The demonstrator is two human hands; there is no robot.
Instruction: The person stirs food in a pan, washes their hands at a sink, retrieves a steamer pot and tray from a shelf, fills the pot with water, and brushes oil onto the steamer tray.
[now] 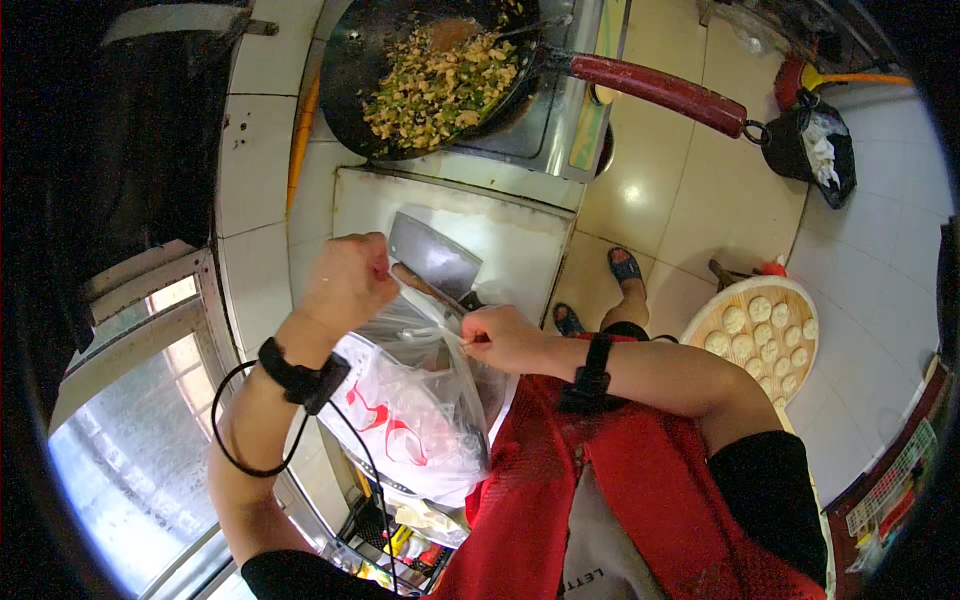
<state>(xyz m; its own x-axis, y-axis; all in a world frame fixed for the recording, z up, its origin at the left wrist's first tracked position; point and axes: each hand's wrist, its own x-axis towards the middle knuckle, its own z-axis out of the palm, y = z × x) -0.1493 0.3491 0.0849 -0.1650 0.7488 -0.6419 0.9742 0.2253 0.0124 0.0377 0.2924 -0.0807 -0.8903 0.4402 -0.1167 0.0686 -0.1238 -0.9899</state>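
Note:
A white plastic bag with red print lies at the near end of the counter, its translucent upper part bunched up between my hands. My left hand is closed in a fist at the bag's far left edge. On the other side my right hand pinches the plastic between thumb and fingers. What is inside the bag cannot be made out clearly. Just beyond my hands lies a cleaver with a broad grey blade. A brown wooden handle shows beside it, partly hidden by the bag.
A wok of chopped food sits on the stove, its red handle jutting right. At right stands a round tray of dough rounds. A black trash bag hangs at far right. A window is at left.

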